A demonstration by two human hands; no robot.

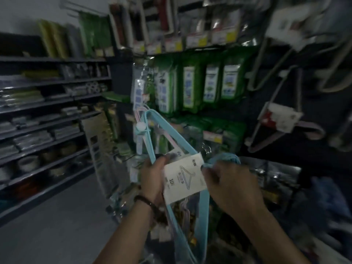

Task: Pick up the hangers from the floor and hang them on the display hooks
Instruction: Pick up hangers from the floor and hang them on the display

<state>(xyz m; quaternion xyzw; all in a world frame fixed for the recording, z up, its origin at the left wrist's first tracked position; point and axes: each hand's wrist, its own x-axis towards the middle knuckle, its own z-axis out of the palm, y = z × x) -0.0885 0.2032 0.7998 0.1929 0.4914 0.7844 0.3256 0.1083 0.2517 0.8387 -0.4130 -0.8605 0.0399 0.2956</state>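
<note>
A bundle of light blue and pink plastic hangers [172, 138], wrapped in a white paper label [183, 179] with a hanger drawing, is held up in front of me. My left hand [152, 178], with a dark bead bracelet on the wrist, grips the bundle at the label's left edge. At the label's right side my right hand [228, 185] closes on the blue hooks. The bundle's lower end runs down between my forearms. More labelled hanger packs [280, 119] hang on the dark display panel at the right. The picture is dim and blurred.
Green packaged goods [198, 84] hang on hooks straight ahead, with price tags [212, 138] below and above them. Dark shelves [47, 111] of stock run along the left. Grey floor [57, 225] lies at the lower left. Dark goods pile at the lower right.
</note>
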